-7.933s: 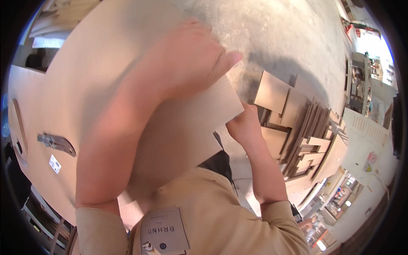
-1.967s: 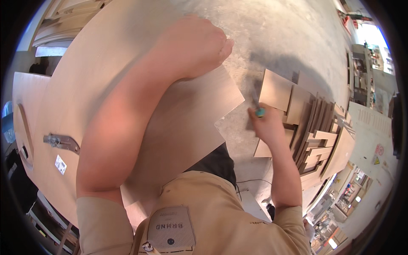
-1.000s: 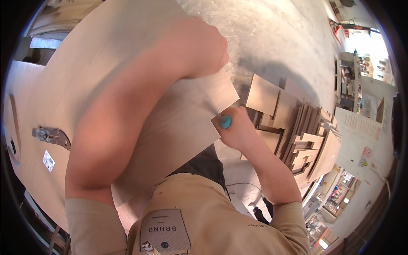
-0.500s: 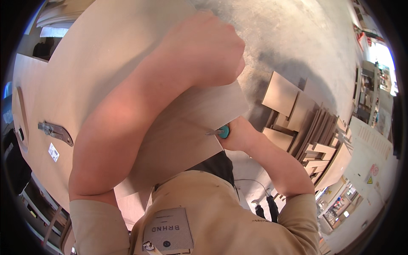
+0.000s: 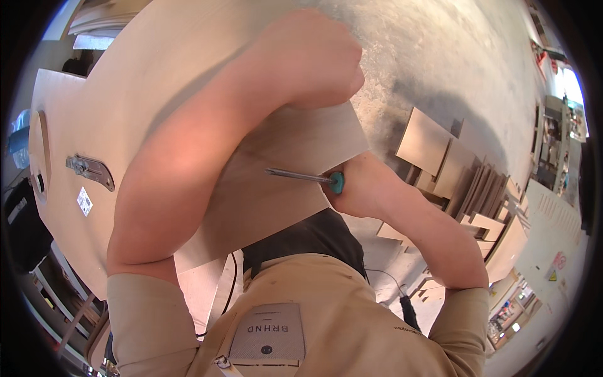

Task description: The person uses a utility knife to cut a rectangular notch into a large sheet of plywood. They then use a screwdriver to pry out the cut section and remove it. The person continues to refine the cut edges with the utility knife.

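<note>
Worn on the person's head, the left fisheye of a side-by-side pair faces down over the tan shirt [image 5: 339, 339] to the left hand [image 5: 320, 60] and right hand [image 5: 357, 188] — near enough that the left forearm [image 5: 173, 179] looms large — with concrete floor [image 5: 433, 50] ahead, vented cabinet [image 5: 545, 217] rightward.

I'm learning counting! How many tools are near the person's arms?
2: a flat metal tool lying at far left, and a teal-ended tool with a metal shaft in the right hand. More may be hidden.
</note>
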Demonstrator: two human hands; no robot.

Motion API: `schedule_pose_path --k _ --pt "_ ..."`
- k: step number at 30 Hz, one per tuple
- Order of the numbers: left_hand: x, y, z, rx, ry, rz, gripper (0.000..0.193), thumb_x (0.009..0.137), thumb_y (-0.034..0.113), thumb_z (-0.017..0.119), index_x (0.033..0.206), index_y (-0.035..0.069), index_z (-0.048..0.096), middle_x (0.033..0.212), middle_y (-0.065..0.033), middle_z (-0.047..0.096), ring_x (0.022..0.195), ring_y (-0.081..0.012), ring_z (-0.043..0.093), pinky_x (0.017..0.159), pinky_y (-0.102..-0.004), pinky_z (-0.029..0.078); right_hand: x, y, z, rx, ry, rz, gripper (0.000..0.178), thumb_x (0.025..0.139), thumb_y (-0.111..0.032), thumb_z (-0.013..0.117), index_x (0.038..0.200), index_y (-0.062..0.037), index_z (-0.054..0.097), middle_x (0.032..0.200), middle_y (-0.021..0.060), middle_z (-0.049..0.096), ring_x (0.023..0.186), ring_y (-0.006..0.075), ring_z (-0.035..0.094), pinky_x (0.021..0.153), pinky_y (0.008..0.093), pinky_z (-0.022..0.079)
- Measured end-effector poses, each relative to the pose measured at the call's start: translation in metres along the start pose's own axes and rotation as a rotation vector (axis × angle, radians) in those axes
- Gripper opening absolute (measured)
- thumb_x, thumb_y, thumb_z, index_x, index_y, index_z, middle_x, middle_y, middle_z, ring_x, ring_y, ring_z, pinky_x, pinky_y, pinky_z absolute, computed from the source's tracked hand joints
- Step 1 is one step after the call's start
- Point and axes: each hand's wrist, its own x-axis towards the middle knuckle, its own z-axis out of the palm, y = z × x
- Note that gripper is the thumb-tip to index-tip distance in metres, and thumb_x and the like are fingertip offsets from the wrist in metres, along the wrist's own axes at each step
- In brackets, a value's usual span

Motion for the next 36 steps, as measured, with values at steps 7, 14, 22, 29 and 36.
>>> schedule_pose_path --k 7,14,22,29,36 --pt "-0.001 -0.004 0.002 -0.010 0.035 0.023 0.038 0.089 0.024 0.051 0.060 0.003 0.065 0.066 -0.0187 0.065 0.069 -0.0409 0.063 0.075 -0.0508 0.051 0.004 0.013 0.000 -0.078 0.052 -0.122 0.019 0.079 -0.017 0.067 0.092 -0.0074 0.077 0.088 0.0211 0.073 0.086 0.0439 0.071 0.082 0.0500 0.059" --pt "-0.002 -0.002 0.000 -0.038 -0.002 -0.023 0.037 0.089 0.025 0.051 0.062 0.004 0.067 0.068 -0.0180 0.066 0.071 -0.0398 0.064 0.076 -0.0503 0.052 -0.002 0.010 0.001 -0.047 0.070 -0.041 0.018 0.082 -0.017 0.066 0.091 -0.0073 0.077 0.083 0.0221 0.072 0.084 0.0431 0.071 0.080 0.0495 0.059" --pt "0.001 -0.006 0.001 -0.085 -0.028 0.014 0.037 0.087 0.023 0.052 0.058 0.006 0.065 0.065 -0.0165 0.066 0.064 -0.0395 0.062 0.077 -0.0480 0.051 -0.007 0.011 -0.003 -0.132 -0.005 -0.083 0.017 0.081 -0.016 0.063 0.090 -0.0083 0.075 0.079 0.0195 0.072 0.081 0.0429 0.072 0.076 0.0489 0.060" --pt "0.001 -0.006 0.006 -0.044 -0.019 0.065 0.035 0.085 0.021 0.052 0.057 0.004 0.064 0.064 -0.0173 0.065 0.064 -0.0400 0.062 0.075 -0.0480 0.050 -0.010 0.014 -0.001 -0.299 0.067 -0.104 0.006 0.078 -0.010 0.069 0.080 -0.0057 0.072 0.069 0.0196 0.068 0.070 0.0425 0.068 0.068 0.0474 0.057" --pt "-0.002 -0.001 -0.006 -0.026 0.066 0.044 0.038 0.089 0.024 0.050 0.061 0.003 0.065 0.068 -0.0192 0.065 0.070 -0.0413 0.063 0.074 -0.0539 0.050 -0.011 0.013 0.010 -0.169 -0.035 -0.043 0.011 0.078 -0.017 0.069 0.081 -0.0066 0.072 0.073 0.0223 0.069 0.075 0.0436 0.071 0.072 0.0515 0.059"
